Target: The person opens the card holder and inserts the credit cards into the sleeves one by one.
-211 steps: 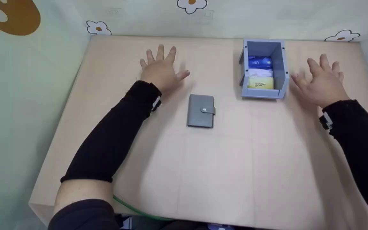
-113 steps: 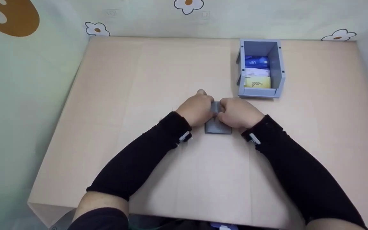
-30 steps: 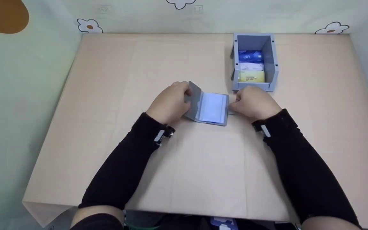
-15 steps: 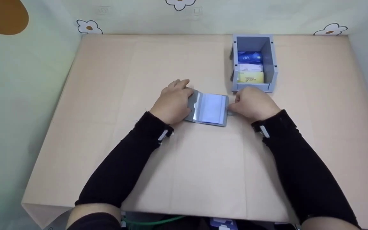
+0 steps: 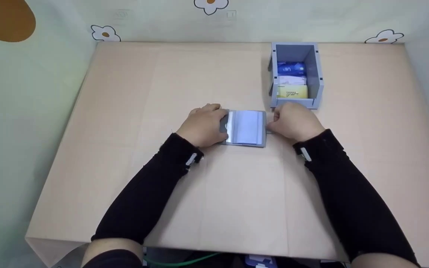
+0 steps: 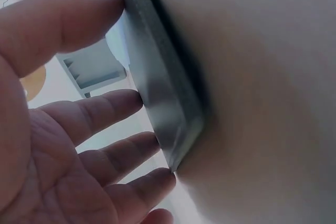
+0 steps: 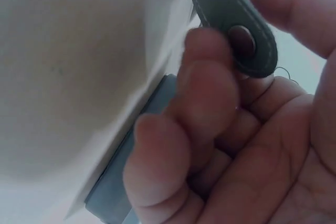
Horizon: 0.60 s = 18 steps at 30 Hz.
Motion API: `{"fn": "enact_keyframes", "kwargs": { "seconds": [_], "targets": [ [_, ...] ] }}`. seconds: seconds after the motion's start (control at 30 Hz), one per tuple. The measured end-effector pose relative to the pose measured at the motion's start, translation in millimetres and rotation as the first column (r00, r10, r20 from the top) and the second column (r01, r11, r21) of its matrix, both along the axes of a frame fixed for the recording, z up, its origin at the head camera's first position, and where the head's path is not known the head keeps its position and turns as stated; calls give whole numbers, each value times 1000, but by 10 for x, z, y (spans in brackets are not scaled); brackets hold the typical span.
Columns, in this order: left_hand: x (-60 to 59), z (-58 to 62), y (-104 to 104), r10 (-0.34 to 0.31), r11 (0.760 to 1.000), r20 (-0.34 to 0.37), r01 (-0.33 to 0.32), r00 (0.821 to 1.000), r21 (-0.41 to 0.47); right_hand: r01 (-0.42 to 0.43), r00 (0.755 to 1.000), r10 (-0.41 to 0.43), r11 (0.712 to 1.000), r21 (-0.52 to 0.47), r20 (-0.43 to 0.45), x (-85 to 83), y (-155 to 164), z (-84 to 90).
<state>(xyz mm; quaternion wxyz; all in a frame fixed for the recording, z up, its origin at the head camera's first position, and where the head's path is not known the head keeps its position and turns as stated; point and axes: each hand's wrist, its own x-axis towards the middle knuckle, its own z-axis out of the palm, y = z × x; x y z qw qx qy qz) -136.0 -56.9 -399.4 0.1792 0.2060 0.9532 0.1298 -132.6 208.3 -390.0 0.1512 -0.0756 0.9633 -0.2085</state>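
We saw the grey card wallet [image 5: 245, 128] lying open on the counter [image 5: 237, 208], just in front of the grey box [image 5: 315, 74] of cards. The left hand [image 5: 203, 124] pressed its cover flat with straight fingers, maybe so it stayed open. The right hand [image 5: 294, 121] pinched the snap strap [image 7: 236, 22], holding that side steady

The person's left hand [image 5: 202, 125] is covering the left flap of the opened grey leather card wallet [image 5: 247, 128], so that flap's lie cannot be told. The printing on the blue, white and yellow cards [image 5: 292, 80] standing in the grey plastic box [image 5: 317, 78] is showing too small to read.
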Motion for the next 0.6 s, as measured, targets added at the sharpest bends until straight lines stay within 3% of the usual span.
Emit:
{"fn": "enact_keyframes", "kwargs": {
  "seconds": [0.17,0.37,0.5,0.6],
  "targets": [
    [6,-12,-8,-3,1000,0,3,1000,1,34,998,-35,999,-23,-44,25,13,45],
    [11,-12,-3,-1,1000,4,1,1000,0,131,984,-143,984,-117,-104,11,79,209],
    [10,-8,-9,6,1000,2,-6,1000,2,170,974,-187,977,-133,-127,-115,177,335],
    [8,-8,-19,8,1000,-4,-8,1000,-1,141,978,-147,989,-54,-145,-265,252,406]
  ]
}}
